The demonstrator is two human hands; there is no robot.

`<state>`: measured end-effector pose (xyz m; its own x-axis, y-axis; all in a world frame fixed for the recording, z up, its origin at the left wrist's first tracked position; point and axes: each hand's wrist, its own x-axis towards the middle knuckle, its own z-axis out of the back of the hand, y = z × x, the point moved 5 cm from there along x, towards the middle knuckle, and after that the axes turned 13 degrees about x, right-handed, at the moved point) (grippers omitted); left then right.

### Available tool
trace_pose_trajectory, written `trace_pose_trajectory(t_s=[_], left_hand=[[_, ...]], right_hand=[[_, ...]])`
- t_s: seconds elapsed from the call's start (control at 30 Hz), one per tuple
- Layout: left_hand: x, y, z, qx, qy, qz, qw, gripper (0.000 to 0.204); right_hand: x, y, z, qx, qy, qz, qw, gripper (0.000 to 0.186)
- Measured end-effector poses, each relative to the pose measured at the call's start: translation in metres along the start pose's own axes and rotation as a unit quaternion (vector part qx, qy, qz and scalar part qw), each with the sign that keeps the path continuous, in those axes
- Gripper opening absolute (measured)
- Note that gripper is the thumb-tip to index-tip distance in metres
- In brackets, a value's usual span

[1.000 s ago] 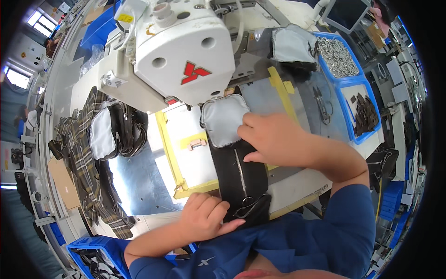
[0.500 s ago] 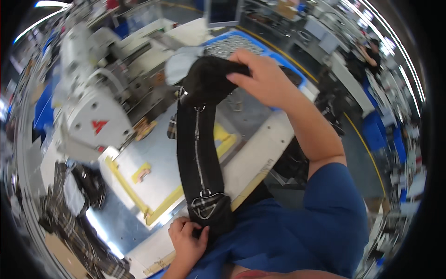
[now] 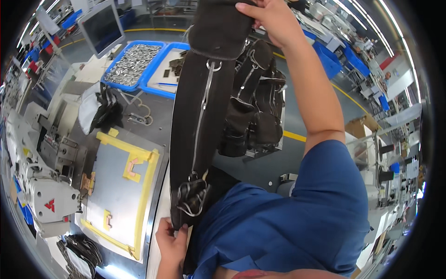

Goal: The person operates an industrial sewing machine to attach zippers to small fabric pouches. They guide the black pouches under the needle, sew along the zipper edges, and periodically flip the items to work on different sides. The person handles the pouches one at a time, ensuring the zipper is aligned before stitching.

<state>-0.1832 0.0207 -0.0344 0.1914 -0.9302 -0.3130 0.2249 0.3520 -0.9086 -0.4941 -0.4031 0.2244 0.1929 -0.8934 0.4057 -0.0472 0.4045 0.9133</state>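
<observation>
A long black zippered bag panel (image 3: 200,130) is stretched out between my hands. A metal zipper runs down its middle with a ring at its upper end, and a flap-like pocket section (image 3: 220,30) forms the top. My right hand (image 3: 274,21) reaches far forward and pinches that section's upper right corner. At the lower end, beside a small bunched part with silvery edging (image 3: 192,197), my left hand (image 3: 171,242) grips the panel's bottom edge between thumb and fingers. More black zippered pieces (image 3: 255,107) are piled just right of the panel, partly hidden behind it.
A white sewing machine (image 3: 49,195) stands at the left beside a yellow-taped plate (image 3: 111,179). Blue trays hold metal zipper parts (image 3: 134,60) and small dark pieces (image 3: 175,65). Black-and-white fabric (image 3: 97,107) lies on the table; more dark fabric (image 3: 79,253) is at lower left.
My view has turned right, so the machine and plate sit further left. The panel now extends farther forward and hangs beside the pile, right of the table edge. Both hands keep hold of it.
</observation>
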Motion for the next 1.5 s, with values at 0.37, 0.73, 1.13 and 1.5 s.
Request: trace_pose_trajectory(t_s=[0.37,0.73,1.13,1.5], left_hand=[[0.095,-0.107,-0.102,-0.236,0.039,-0.064,0.969,0.05],[0.032,0.019,0.062,-0.048,-0.196,-0.034,0.979,0.033],[-0.151,0.064,0.268,0.534,-0.613,0.144,0.563,0.026],[-0.293,0.197,0.364,0.398,-0.607,0.415,0.548,0.052]], right_hand=[[0.08,-0.066,0.259,-0.331,-0.222,0.019,0.917,0.04],[-0.049,-0.22,0.072,-0.402,0.106,-0.052,0.908,0.028],[-0.127,-0.172,-0.22,-0.158,0.32,0.107,0.928,0.008],[-0.157,-0.215,-0.26,-0.107,0.368,0.03,0.923,0.007]])
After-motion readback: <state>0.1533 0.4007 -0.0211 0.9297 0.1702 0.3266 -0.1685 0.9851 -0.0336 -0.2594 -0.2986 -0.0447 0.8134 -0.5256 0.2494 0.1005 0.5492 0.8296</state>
